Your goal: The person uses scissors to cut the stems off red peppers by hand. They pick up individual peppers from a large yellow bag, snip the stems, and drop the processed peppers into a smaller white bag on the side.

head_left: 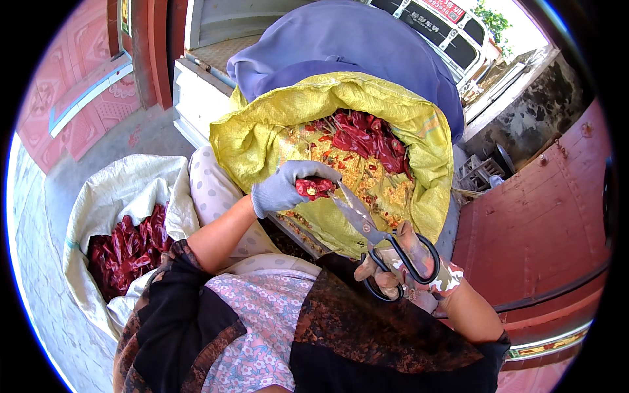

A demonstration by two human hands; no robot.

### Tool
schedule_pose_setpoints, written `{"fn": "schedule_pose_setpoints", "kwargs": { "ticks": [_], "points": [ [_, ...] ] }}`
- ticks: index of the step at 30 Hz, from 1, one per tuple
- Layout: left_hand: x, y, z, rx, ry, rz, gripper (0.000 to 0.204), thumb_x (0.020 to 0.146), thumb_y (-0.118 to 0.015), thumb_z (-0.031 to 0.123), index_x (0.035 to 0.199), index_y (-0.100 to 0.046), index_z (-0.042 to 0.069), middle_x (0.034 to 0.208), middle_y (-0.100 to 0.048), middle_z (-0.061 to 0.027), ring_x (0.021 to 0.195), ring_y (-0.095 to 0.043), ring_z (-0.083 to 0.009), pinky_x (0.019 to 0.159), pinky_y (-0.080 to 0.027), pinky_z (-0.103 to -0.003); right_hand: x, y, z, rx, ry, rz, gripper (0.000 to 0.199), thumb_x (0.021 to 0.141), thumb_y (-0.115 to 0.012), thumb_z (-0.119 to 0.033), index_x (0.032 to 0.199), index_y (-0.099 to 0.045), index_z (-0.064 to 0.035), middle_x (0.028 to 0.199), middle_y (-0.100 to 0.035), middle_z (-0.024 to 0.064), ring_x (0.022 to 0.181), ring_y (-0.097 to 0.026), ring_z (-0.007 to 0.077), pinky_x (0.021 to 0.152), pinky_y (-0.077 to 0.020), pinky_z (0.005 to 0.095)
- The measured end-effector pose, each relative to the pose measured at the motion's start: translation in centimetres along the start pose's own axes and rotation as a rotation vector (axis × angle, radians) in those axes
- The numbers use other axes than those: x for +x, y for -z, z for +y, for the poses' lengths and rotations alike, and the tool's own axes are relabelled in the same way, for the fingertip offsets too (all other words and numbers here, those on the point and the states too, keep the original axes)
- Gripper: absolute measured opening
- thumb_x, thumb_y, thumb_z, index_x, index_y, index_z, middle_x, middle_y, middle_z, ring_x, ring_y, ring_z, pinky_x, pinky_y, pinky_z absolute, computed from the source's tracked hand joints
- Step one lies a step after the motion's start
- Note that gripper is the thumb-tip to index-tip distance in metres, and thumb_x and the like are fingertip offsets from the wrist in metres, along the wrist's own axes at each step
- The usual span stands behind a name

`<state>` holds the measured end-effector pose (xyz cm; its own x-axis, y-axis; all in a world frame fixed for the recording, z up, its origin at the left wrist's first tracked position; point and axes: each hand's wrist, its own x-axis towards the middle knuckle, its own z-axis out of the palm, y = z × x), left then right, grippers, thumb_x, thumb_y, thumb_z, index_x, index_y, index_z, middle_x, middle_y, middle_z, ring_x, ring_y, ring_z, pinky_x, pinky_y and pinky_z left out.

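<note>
My left hand (288, 187), in a grey glove, is closed around a dried red chili pepper (316, 188). My right hand (409, 259), in a stained camouflage-patterned glove, has its fingers through the black handles of a pair of scissors (367, 226). The blades point up and left, their tips beside the pepper in my left hand. Both hands are over the near side of a yellow woven sack (262, 134) with its mouth rolled wide. Inside it lie whole dried red chilies (370, 141) at the far side, with yellow seeds and stem bits (334, 157) around them.
A white woven sack (85, 203) with more dried red chilies (128, 249) stands on the paved floor to my left. Behind the yellow sack is a large purple-blue cloth bundle (341, 39), near a white vehicle (432, 33). A red metal door (537, 216) stands at the right.
</note>
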<state>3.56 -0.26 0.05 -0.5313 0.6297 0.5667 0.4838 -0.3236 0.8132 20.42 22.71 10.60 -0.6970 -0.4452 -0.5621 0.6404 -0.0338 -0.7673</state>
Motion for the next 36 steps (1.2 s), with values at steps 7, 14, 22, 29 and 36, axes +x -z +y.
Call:
{"fn": "schedule_pose_setpoints", "kwargs": {
  "ticks": [7,14,22,29,36],
  "points": [
    [0.4,0.0,-0.1,-0.021,-0.005,-0.014,0.029,0.079,-0.064,0.004,0.108,-0.06,-0.002,0.105,-0.063,-0.0081,0.097,-0.058,-0.0145,0.088,-0.044,-0.028,-0.1,-0.6,-1.8,-0.321,-0.015,0.058,0.08,0.086,-0.025,-0.069,0.1,-0.059,0.0023,0.083,-0.063,0.0169,0.057,-0.049,0.0124,0.05,-0.041,0.0261],
    [0.2,-0.3,0.1,-0.137,0.066,0.044,0.035,0.077,-0.066,0.011,0.108,-0.061,-0.002,0.103,-0.064,-0.0089,0.096,-0.059,-0.0144,0.087,-0.044,-0.027,0.0,-0.5,-3.3,-0.421,-0.172,0.036,0.079,0.09,-0.02,-0.064,0.091,-0.066,-0.0001,0.087,-0.066,0.008,0.079,-0.054,0.0159,0.08,-0.0415,0.026],
    [-0.6,-0.5,0.6,-0.313,0.204,0.198,0.036,0.072,-0.07,0.014,0.103,-0.061,-0.003,0.098,-0.064,-0.0082,0.089,-0.059,-0.0135,0.082,-0.045,-0.026,2.1,0.9,-0.6,-0.22,0.007,-0.064,0.087,0.078,-0.032,-0.078,0.116,-0.052,-0.0023,0.071,-0.047,-0.0002,0.04,-0.025,0.0041,0.038,-0.0191,0.0193],
    [-1.0,-2.2,0.3,-0.824,0.125,0.322,0.033,0.074,-0.057,0.0,0.106,-0.056,-0.005,0.099,-0.062,-0.015,0.094,-0.059,-0.0217,0.085,-0.046,-0.033,4.0,0.1,2.1,-0.255,0.234,-0.069,0.09,0.074,-0.035,-0.079,0.1,-0.054,0.0053,0.055,-0.037,-0.0031,0.037,-0.024,0.003,0.035,-0.0181,0.0192],
    [-1.1,-3.3,0.1,-1.085,0.078,0.338,0.037,0.075,-0.05,0.0,0.112,-0.051,-0.006,0.104,-0.06,-0.0158,0.095,-0.059,-0.0228,0.087,-0.046,-0.035,7.7,0.4,5.8,-0.169,0.445,-0.121,0.085,0.077,-0.041,-0.074,0.088,-0.056,0.0087,0.052,-0.04,-0.0054,0.041,-0.032,0.0041,0.039,-0.0225,0.02]
  ]
}}
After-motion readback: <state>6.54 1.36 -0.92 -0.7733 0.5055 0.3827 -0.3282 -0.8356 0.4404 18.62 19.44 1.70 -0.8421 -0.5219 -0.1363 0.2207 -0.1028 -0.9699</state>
